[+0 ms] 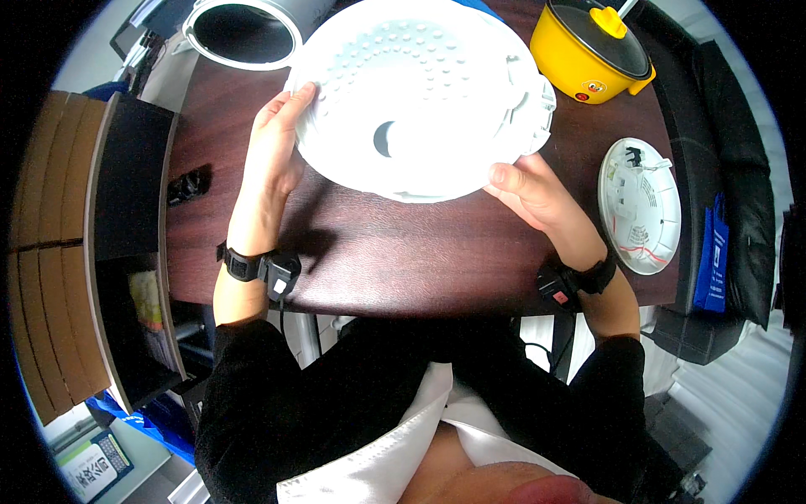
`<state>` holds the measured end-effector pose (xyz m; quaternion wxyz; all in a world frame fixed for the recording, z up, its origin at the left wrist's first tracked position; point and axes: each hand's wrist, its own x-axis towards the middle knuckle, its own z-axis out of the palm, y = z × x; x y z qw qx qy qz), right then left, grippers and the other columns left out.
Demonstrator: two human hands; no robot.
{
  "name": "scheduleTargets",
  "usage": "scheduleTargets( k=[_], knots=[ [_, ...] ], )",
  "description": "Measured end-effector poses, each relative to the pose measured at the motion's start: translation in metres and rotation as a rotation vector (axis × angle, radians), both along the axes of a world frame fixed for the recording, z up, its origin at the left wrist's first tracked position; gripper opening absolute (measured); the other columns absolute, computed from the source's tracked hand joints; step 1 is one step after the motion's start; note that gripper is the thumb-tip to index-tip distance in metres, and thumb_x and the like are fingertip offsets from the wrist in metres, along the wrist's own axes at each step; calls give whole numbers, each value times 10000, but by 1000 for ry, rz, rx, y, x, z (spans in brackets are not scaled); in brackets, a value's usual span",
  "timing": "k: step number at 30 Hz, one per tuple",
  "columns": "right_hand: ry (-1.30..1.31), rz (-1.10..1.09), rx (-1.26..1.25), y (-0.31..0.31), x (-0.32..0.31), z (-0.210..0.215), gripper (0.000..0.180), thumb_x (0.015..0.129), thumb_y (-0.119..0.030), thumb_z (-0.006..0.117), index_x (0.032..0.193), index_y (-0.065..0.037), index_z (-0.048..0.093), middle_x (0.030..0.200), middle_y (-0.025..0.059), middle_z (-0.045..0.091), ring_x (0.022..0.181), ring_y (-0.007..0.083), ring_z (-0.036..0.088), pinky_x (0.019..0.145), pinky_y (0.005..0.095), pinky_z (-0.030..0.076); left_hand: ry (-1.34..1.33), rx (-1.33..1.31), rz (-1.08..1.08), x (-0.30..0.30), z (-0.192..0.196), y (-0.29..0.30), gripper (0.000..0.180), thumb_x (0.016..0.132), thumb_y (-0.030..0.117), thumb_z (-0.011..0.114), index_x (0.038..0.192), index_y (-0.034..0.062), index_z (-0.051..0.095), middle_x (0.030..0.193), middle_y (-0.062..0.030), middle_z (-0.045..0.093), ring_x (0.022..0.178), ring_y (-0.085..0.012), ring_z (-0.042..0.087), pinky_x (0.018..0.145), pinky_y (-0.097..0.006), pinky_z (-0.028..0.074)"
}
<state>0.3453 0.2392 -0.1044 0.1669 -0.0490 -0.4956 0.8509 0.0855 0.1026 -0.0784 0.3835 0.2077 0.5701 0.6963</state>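
A large round white plastic cover (445, 126) is held up above the table, tilted toward me. Rows of small holes or bumps cross its far part, and one larger round hole shows low on it. Clip-like tabs stick out at its right edge. My left hand (273, 139) is closed on the left rim, thumb on the near face. Gripping the lower right rim is my right hand (531, 189), its thumb also on the face. The fingers behind the cover are hidden.
On the dark wooden table (403, 260), a white round base (663, 206) with wires lies at right. Behind it stands a yellow pot (579, 63) with a dark lid. A white-rimmed cylinder (281, 21) is at far left, a small black object (190, 186) nearer. A shelf (130, 185) adjoins the left.
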Motion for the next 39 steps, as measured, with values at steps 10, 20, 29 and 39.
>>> scheduleTargets(
  k=[10,20,29,39],
  knots=[
    [-12,-14,55,-1,0,4,657,814,-216,672,1332,30,352,1265,130,490,1170,211,467,976,351,398,20,20,-40,3,2,-1,253,897,153,580,1051,-46,567,927,-119,657,787,-140,649,695,-242,538],
    [26,-9,74,-1,0,0,648,814,-207,685,1329,27,370,1267,114,502,1159,195,475,978,334,394,-40,50,-110,7,-1,0,266,909,152,560,1072,-58,552,957,-133,651,803,-152,653,714,-259,545],
    [55,20,119,2,-1,-6,631,814,-193,693,1318,29,386,1255,119,514,1148,193,484,970,328,406,189,-44,-16,15,2,0,284,913,168,563,1084,-59,563,937,-110,651,769,-117,628,677,-232,513],
    [21,34,93,-4,2,1,641,800,-221,700,1303,42,402,1222,126,528,1124,202,501,946,327,426,695,-156,71,16,5,-4,358,907,254,587,1100,-47,564,852,-67,627,715,-89,573,627,-208,457]
  ],
)
